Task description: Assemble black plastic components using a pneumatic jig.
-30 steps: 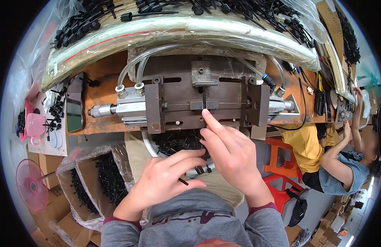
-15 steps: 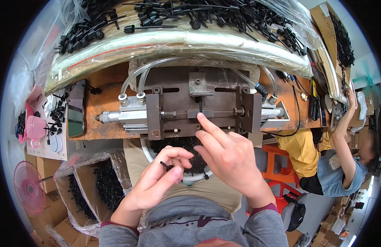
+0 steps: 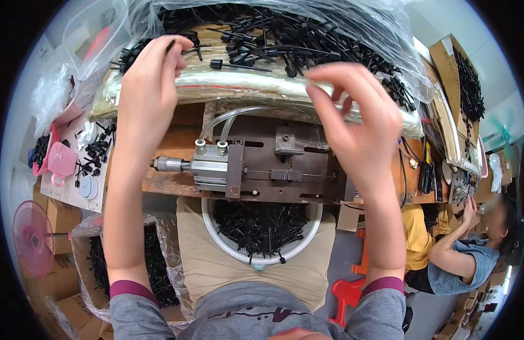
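Note:
My left hand (image 3: pixel 148 85) reaches up to the left end of a heap of black plastic parts (image 3: pixel 284 34) lying on clear plastic sheeting. Its fingertips pinch one small black part (image 3: pixel 170 45). My right hand (image 3: pixel 358 113) hovers over the rolled front edge of the sheeting (image 3: pixel 239 85) with fingers spread and nothing visible in them. Below both hands a brown metal jig (image 3: pixel 290 170) with a silver air cylinder (image 3: pixel 205 167) and two clear hoses is fixed to the wooden bench. A white bowl (image 3: pixel 216 232) of black parts rests on my lap.
A pink cup (image 3: pixel 61 161) and loose black parts lie on a white board at the left. A pink fan (image 3: pixel 32 238), cardboard boxes and a bag of black parts (image 3: pixel 154 266) stand lower left. Another person (image 3: pixel 460 255) works at the right, beside a red stool (image 3: pixel 347 294).
Both hands have left the jig and the bowl and risen to the heap at the back. The left hand, which was low by the bowl, now pinches a part there.

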### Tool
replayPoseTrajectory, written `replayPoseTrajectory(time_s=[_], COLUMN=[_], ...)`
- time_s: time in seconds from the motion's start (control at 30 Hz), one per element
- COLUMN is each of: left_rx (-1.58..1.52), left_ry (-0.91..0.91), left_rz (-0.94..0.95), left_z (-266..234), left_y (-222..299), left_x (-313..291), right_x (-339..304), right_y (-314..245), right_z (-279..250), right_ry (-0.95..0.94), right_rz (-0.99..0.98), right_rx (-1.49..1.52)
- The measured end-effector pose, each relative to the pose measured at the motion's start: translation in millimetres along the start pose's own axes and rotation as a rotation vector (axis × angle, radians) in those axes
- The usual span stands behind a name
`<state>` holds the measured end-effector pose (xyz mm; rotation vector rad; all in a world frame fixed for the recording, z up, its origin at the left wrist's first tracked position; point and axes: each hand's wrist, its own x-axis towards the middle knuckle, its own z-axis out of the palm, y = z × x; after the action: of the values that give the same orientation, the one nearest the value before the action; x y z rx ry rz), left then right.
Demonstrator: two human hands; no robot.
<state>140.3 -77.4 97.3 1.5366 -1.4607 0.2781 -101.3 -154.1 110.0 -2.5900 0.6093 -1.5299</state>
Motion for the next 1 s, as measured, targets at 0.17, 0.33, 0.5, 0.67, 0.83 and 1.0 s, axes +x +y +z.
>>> replayPoseTrajectory(time_s=[0.17, 0.33, 0.5, 0.67, 0.83, 1.0], left_rx=[0.457, 0.455, 0.172, -0.046, -0.673, -1.412], left_ry=[-0.025, 0.028, -0.052, -0.173, 0.104, 0.325], left_rz=[0.213, 0.263, 0.243, 0.188, 0.052, 0.309], left_z=[4.3, -10.5, -25.1, -31.5, -58.4, -72.2], left_y=[-60.7, -21.0, 37.4, 54.5, 71.7, 110.7], left_x=[38.8, 22.1, -31.3, -75.9, -112.3, -104.5], right_x=[68.4, 115.1, 138.1, 138.1, 138.8, 136.0], right_y=[21.7, 34.0, 31.6, 31.6, 50.2, 79.2], right_z=[50.8, 102.5, 116.2, 137.1, 127.6, 102.5], right_ry=[-0.318, -0.734, -1.052, -1.096, -0.937, -0.829], right_rz=[-0.072, 0.145, 0.181, 0.009, 0.236, 0.285], right_rx=[-0.155, -0.364, -0.400, -0.594, -0.229, -0.019])
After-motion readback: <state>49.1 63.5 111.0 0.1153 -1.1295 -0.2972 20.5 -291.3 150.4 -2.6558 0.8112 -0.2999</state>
